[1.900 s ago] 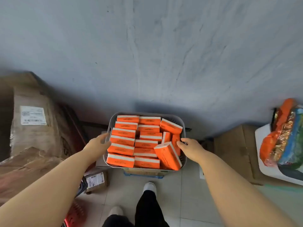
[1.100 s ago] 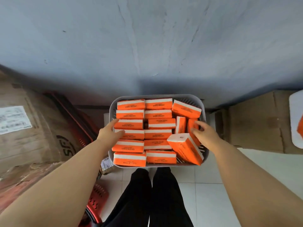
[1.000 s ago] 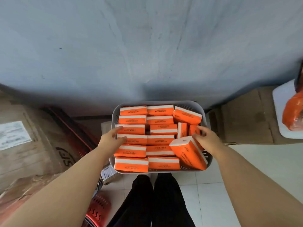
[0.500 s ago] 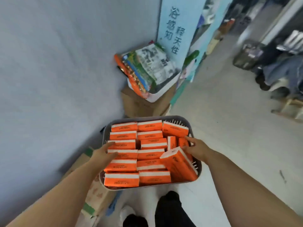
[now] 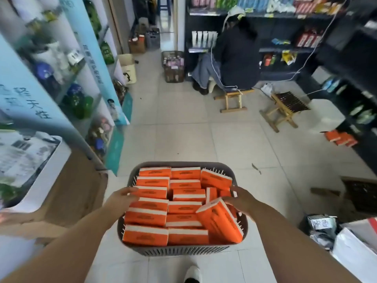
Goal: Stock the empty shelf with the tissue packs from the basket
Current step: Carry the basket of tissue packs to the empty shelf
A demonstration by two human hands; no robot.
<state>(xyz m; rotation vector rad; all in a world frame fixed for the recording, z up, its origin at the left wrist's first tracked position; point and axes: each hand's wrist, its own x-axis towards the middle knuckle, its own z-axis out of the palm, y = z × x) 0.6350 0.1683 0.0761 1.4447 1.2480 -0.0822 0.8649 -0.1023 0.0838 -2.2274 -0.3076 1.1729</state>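
A grey slatted basket (image 5: pixel 179 250) hangs in front of me, filled with several orange and white tissue packs (image 5: pixel 185 207). My left hand (image 5: pixel 120 201) grips the basket's left rim. My right hand (image 5: pixel 240 199) grips its right rim, beside one pack (image 5: pixel 222 221) that leans tilted against the side. A few more orange packs (image 5: pixel 339 138) lie on a low black shelf (image 5: pixel 365 148) at the right.
A person in dark clothes sits on a wooden stool (image 5: pixel 232 99) before black shelving (image 5: pixel 285 37). A second stool (image 5: pixel 283 109) stands to its right. Light blue display shelves (image 5: pixel 61 78) and a cardboard box (image 5: pixel 77 190) line the left. Bags (image 5: pixel 330 229) lie at lower right.
I lifted the basket from the stack by the wall and turned right; the view swung from the grey wall to the shop aisle. Both hands kept their hold.
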